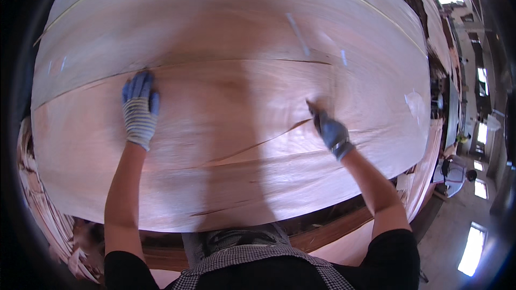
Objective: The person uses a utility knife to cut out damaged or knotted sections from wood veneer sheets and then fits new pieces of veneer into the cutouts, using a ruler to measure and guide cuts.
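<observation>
1. Broadly, a thin reddish wood veneer sheet covers the view, smooth, with long splits along the grain.
2. Left hand, in a striped knit glove with blue fingertips, lies flat and released on the sheet beside a crack.
3. Right hand, gloved grey-blue, is clenched on a small dark tool touching the veneer.
4. Pale tape strips sit farther off.
5. Stacked veneer lies at the near left.

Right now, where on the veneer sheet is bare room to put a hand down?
Bare veneer sheet lies between the left hand and right hand, and beyond both. Strips of tape cross the far right; long splits run in front.
</observation>
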Demonstrator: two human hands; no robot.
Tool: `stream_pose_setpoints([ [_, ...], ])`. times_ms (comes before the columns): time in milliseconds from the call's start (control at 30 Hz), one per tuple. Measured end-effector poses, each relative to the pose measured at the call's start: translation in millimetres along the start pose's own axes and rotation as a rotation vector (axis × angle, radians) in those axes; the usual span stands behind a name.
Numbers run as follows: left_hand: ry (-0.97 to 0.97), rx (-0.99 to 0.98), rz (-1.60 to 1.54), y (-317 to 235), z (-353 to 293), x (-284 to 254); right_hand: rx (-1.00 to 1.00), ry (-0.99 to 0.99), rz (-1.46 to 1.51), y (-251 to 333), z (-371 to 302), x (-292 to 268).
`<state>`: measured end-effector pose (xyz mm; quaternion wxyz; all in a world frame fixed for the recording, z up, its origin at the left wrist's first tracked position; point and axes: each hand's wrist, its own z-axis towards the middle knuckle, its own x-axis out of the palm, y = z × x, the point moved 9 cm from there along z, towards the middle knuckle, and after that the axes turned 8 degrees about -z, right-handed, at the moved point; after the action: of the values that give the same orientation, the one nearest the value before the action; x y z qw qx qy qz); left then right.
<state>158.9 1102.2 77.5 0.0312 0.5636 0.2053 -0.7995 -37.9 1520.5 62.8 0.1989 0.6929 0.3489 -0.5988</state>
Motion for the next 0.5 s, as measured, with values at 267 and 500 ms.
stream_pose_setpoints([
  [267,-0.066,0.049,-0.003,-24,14,32,0.266,0.039,0.099,-55,-57,34],
  [500,-0.034,0.011,-0.019,-21,19,42,0.418,-0.316,0.374,-125,12,-25],
])
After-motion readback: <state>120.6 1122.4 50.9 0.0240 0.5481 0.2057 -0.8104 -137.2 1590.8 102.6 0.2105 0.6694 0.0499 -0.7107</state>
